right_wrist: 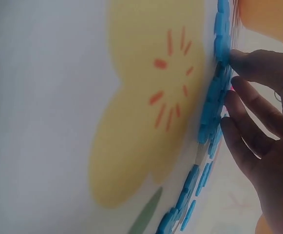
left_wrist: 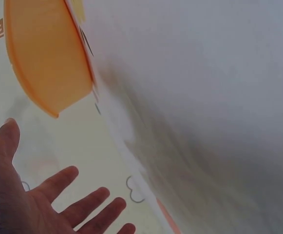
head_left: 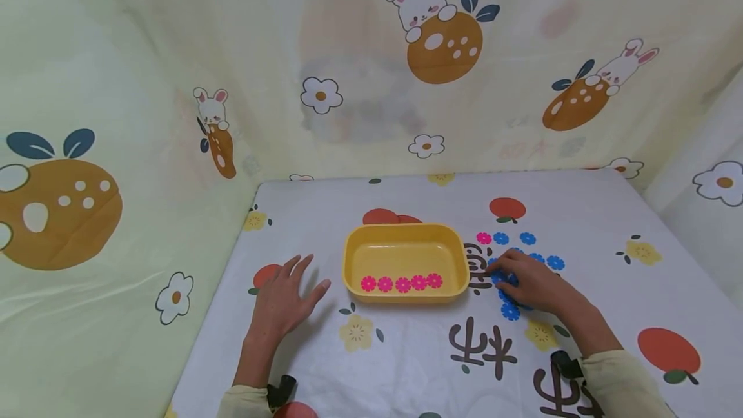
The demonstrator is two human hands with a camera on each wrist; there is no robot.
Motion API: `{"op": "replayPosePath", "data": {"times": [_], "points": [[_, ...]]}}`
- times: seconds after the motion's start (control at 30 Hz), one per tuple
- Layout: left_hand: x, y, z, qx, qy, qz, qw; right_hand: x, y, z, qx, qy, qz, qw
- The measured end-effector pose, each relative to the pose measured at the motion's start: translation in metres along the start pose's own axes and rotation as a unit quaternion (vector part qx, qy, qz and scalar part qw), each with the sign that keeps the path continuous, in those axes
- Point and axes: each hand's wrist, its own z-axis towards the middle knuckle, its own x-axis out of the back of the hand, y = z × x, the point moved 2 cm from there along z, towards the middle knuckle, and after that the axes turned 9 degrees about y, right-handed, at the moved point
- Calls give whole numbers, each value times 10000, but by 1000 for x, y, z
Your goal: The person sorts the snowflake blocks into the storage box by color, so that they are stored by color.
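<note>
My right hand [head_left: 531, 281] reaches down over a spread of blue flower-shaped pieces [head_left: 511, 311] to the right of a yellow tray [head_left: 406, 298]. In the right wrist view, its thumb and fingertips [right_wrist: 238, 58] meet the blue pieces [right_wrist: 210, 109] lying on the tablecloth, and no piece is lifted. My left hand [head_left: 283, 307] hovers to the left of the tray, fingers spread and holding nothing. Inside the tray, several pink flower-shaped pieces [head_left: 403, 284] form a row along the near side. Part of the blue group is hidden under my right hand.
One pink flower-shaped piece [head_left: 484, 238] lies on the cloth just off the tray's right side, beside more blue pieces [head_left: 527, 238]. A printed white cloth [head_left: 418, 353] covers the table. A cream curtain [head_left: 360, 31] hangs behind and at the sides.
</note>
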Motion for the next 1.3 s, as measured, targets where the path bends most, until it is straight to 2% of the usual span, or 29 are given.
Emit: {"op": "replayPosePath", "data": {"times": [0.23,0.53,0.93,1.17,1.3], "points": [[2,0,0,7,3,16,10000,2,-1,-1,111,40,-59,9999],[2,0,0,-3,43,35,10000,8,-7,3,-87,-33,-195,9998],[2,0,0,51,-29,57,10000,19,-16,1,-74,467,-37,9989],[3,-1,-1,129,-138,-2,9998,26,-23,0,320,961,224,9946],[3,-1,-1,81,-82,6,9999,29,-27,1,629,1260,346,9894]]}}
